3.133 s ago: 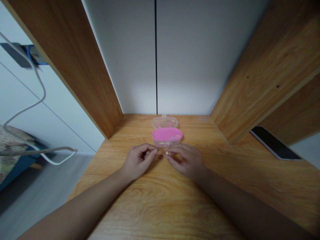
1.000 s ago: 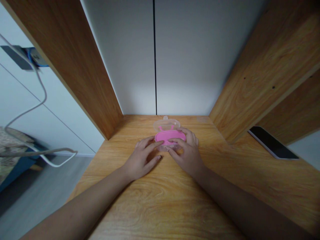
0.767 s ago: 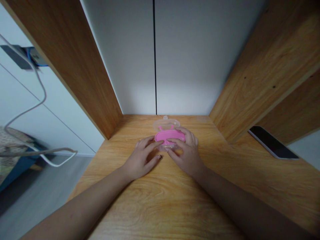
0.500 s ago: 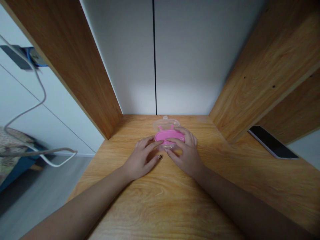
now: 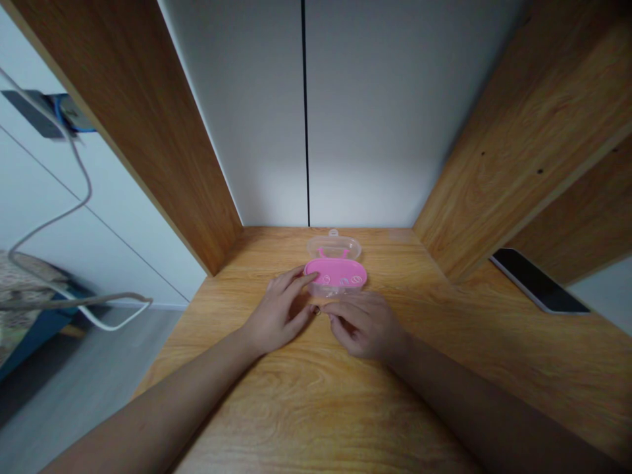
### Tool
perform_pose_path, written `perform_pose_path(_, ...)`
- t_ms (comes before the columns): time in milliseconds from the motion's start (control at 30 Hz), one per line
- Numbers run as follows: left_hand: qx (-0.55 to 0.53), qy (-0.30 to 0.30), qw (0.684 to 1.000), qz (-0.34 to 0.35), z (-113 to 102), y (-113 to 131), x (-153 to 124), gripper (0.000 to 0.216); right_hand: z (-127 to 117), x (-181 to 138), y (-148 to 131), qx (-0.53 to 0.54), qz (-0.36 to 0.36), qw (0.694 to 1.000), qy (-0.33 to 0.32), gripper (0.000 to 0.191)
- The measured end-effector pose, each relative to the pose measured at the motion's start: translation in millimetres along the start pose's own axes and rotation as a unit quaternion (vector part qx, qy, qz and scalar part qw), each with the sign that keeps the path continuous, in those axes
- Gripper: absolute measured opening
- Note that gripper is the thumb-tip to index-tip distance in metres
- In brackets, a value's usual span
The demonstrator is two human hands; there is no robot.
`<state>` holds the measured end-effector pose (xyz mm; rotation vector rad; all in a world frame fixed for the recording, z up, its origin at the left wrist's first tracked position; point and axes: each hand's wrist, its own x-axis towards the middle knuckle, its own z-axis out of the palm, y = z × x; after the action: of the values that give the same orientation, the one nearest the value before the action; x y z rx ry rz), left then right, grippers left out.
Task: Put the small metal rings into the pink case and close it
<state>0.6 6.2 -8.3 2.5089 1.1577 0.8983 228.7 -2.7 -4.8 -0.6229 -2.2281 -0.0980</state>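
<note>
A small pink case [image 5: 336, 272] with its clear lid [image 5: 334, 247] swung open behind it sits on the wooden desk [image 5: 316, 395], near the back wall. My left hand [image 5: 275, 317] lies flat with fingers spread, its index fingertip touching the case's left end. My right hand [image 5: 364, 324] rests just in front of the case, fingers curled and drawn together. Its fingertips point left at a tiny dark item [image 5: 316, 310] on the desk, beside my left thumb. Whether the fingers grip that item is too small to tell.
Wooden side panels [image 5: 162, 131] wall the desk in on the left and right, with a white back wall behind. A dark phone [image 5: 540, 280] lies on the right shelf ledge. A white cable [image 5: 79, 301] hangs past the desk's left edge.
My right hand has let go of the pink case and drawn back toward me, curling in front of it. The case has shifted slightly to the right. My left hand has stayed put.
</note>
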Motion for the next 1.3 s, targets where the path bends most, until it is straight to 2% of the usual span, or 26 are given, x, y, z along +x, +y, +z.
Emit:
perform_pose_path(133, 0.001, 0.014, 1.000, -0.001, 0, 0, 0, 0.057, 2, -1, -2, -0.055, 0.032, 0.992, -0.111, 0.021)
perform_pose_path(267, 0.002, 0.067, 0.998, -0.012, 0, 1, 0, 0.049, 0, 5, -6, -0.104, 0.095, 0.960, -0.240, 0.026)
perform_pose_path(467, 0.027, 0.156, 0.985, -0.066, -5, 1, 1, 0.020, -3, 10, -9, -0.098, 0.133, 0.940, -0.300, 0.027)
perform_pose_path(567, 0.041, 0.142, 0.986, -0.079, -7, -1, 1, 0.013, -4, 10, -8, -0.076, 0.136, 0.938, -0.309, 0.022)
perform_pose_path(933, 0.011, -0.053, 0.998, -0.044, -4, 5, 1, 0.013, 2, 3, -2, -0.053, 0.147, 0.949, -0.275, 0.017)
perform_pose_path(1100, 0.000, -0.084, 0.996, 0.005, -5, 8, 2, 0.008, 2, 3, -2, -0.054, 0.136, 0.956, -0.254, 0.017)
perform_pose_path(1300, -0.003, -0.099, 0.995, 0.032, -3, 6, 1, 0.008, 5, -2, 0, -0.049, 0.121, 0.964, -0.230, 0.017)
